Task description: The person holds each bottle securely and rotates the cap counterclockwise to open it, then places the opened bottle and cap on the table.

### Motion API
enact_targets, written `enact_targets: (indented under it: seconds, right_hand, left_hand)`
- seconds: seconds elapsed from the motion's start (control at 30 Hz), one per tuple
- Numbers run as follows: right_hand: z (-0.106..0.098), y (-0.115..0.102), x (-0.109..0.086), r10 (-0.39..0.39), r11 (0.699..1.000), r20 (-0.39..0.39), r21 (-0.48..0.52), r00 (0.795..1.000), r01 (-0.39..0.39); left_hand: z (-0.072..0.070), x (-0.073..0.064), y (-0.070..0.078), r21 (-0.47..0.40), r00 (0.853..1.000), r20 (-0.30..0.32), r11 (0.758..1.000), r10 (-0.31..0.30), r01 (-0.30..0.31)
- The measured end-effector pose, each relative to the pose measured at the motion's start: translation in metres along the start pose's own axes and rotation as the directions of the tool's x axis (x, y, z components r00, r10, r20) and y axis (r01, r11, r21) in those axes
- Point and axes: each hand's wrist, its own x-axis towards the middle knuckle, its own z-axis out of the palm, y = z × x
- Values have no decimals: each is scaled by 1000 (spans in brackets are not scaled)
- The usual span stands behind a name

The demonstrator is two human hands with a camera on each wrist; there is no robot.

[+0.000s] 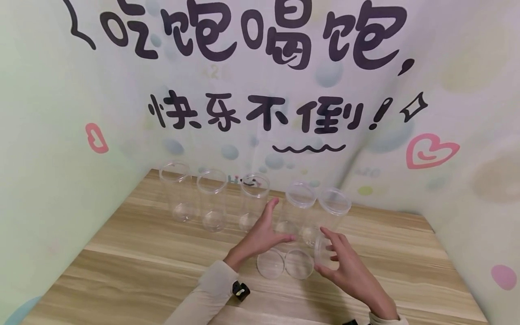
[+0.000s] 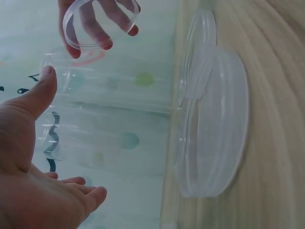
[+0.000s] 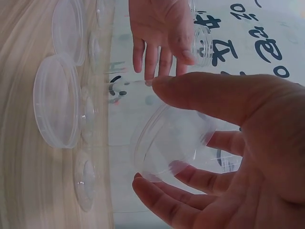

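My right hand (image 1: 350, 271) holds a clear round plastic lid (image 3: 162, 138) by its edge, thumb on one side and fingers on the other, tilted up above the table. My left hand (image 1: 260, 234) holds nothing; its thumb and fingers are spread beside the clear plastic jars. Closest to it are the middle jar (image 1: 255, 189) and a jar (image 1: 300, 196) to its right. The rightmost jar (image 1: 335, 201) stands behind my right hand. On the table in front of the jars, two more clear lids lie side by side, a left lid (image 1: 270, 264) and a right lid (image 1: 299, 265).
Two more tall clear jars, the leftmost jar (image 1: 175, 192) and its neighbour (image 1: 212, 198), stand upright in the same row. The wooden table (image 1: 134, 266) meets a printed wall covering (image 1: 243, 135) behind the row, with further walls at both sides.
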Motion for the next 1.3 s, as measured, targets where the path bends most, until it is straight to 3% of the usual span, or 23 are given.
enact_targets:
  seconds: [0.23,0.43,0.7,1.0,1.3]
  right_hand:
    - [0,3,-1,-33,999,-2,-10,999,33]
    - [-1,5,-3,-30,999,12,-13,999,30]
    - [0,10,-6,-18,1000,28,-13,999,18]
    - [1,13,-11,26,1000,38,-9,999,-26]
    - [2,17,-11,49,999,40,0,998,-49]
  left_hand:
    - [8,17,2,4,998,-64,1000,18,-18]
    - [12,29,6,13,997,-77,1000,15,-14]
    - [16,35,3,-1,996,-89,1000,1,-1]
    - [24,37,-1,-48,992,-124,999,20,-26]
    - [28,41,-2,-40,988,-149,999,31,-37]
